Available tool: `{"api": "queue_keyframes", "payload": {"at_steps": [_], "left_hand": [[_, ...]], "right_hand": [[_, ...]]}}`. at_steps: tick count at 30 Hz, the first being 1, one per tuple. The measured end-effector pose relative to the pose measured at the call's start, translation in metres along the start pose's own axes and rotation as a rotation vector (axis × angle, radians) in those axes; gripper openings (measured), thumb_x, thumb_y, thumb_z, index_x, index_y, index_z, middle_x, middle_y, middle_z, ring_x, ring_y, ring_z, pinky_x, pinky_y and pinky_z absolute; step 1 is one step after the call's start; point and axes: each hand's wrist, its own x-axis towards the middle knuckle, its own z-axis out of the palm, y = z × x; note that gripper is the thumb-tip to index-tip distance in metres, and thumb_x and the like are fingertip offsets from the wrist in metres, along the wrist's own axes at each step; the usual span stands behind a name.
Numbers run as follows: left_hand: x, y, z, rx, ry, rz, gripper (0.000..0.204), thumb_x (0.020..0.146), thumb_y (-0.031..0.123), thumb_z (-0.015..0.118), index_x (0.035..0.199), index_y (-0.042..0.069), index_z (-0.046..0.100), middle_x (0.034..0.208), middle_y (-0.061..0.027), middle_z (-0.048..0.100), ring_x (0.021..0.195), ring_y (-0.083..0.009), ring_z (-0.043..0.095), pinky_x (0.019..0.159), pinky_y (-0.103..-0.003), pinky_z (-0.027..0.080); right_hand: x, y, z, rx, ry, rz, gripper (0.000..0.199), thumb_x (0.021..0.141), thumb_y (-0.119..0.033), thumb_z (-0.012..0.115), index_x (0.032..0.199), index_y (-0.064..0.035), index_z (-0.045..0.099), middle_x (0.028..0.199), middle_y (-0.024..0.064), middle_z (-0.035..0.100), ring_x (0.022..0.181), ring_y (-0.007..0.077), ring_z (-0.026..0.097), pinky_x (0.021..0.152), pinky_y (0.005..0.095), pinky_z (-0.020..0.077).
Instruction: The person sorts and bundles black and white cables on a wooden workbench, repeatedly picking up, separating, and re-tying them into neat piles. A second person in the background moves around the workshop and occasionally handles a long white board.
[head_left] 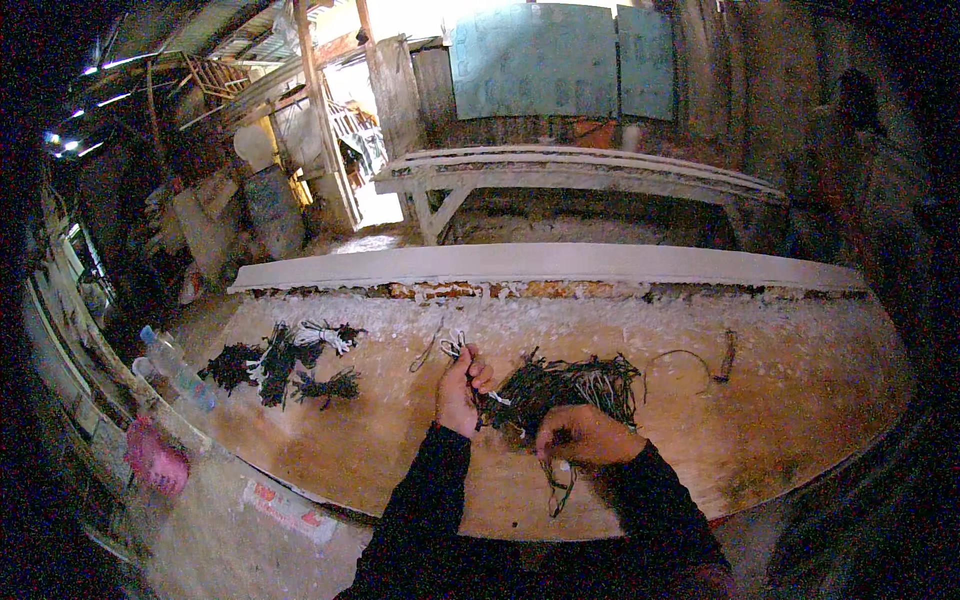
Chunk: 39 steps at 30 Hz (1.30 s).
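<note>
My left hand (461, 392) is closed around a small bunch of cords, with pale looped ends (454, 344) sticking out above the fingers. To its right, my right hand (588, 436) is closed over dark strands, and a thin loop of cord (561, 492) hangs below it. Behind and between the hands lies a large pile of dark and pale cords (585, 385) on the wooden table (380, 450). Several smaller tied bundles of black and white cords (275, 362) rest on the left of the table. What exactly the right fingers pinch is partly hidden.
A clear plastic bottle (180, 372) and a pink bag (157, 458) are at the left edge. Loose cord (684, 352) and a short dark piece (727, 355) lie to the right. A pale raised board (550, 262) borders the table's far side; a long bench (590, 170) stands beyond.
</note>
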Motion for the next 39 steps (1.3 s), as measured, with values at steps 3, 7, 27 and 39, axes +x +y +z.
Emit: {"api": "queue_keyframes", "payload": {"at_steps": [3, 7, 27, 39], "left_hand": [[-0.004, -0.003, 0.009, 0.031, 0.044, -0.027, 0.019, 0.090, 0.027, 0.046, 0.093, 0.009, 0.050, 0.062, 0.0033, 0.038, 0.052, -0.0079, 0.035, 0.047, -0.022, 0.031], [-0.012, -0.019, 0.027, 0.085, 0.046, -0.147, 0.021, 0.090, 0.029, 0.046, 0.096, 0.009, 0.049, 0.063, 0.0037, 0.036, 0.053, -0.0075, 0.035, 0.048, -0.022, 0.032], [-0.025, -0.039, 0.038, 0.761, -0.093, -0.143, 0.010, 0.083, 0.019, 0.055, 0.087, 0.011, 0.053, 0.068, 0.0040, 0.052, 0.059, -0.0067, 0.047, 0.051, -0.019, 0.037], [-0.008, -0.014, 0.021, 0.364, 0.263, 0.087, 0.024, 0.089, 0.034, 0.047, 0.081, 0.012, 0.049, 0.069, 0.0024, 0.047, 0.059, -0.0103, 0.047, 0.053, -0.024, 0.040]], "right_hand": [[0.001, -0.002, -0.004, 0.217, 0.304, -0.011, 0.007, 0.074, -0.008, 0.065, 0.076, -0.0051, 0.060, 0.077, 0.0023, 0.061, 0.078, 0.0137, 0.057, 0.073, 0.0281, 0.0444], [0.003, -0.001, -0.003, 0.342, 0.524, 0.038, 0.009, 0.078, -0.012, 0.065, 0.076, -0.0052, 0.059, 0.076, 0.0007, 0.060, 0.076, 0.0106, 0.055, 0.074, 0.0257, 0.0423], [0.008, 0.004, 0.013, 0.113, 0.532, 0.122, 0.009, 0.078, -0.011, 0.063, 0.078, -0.0026, 0.059, 0.079, 0.0040, 0.063, 0.077, 0.0108, 0.057, 0.074, 0.0260, 0.0442], [0.002, 0.010, -0.006, -0.398, 0.475, 0.050, 0.017, 0.072, -0.003, 0.063, 0.089, -0.0074, 0.064, 0.091, 0.0087, 0.062, 0.090, 0.0251, 0.058, 0.080, 0.0331, 0.0454]]}}
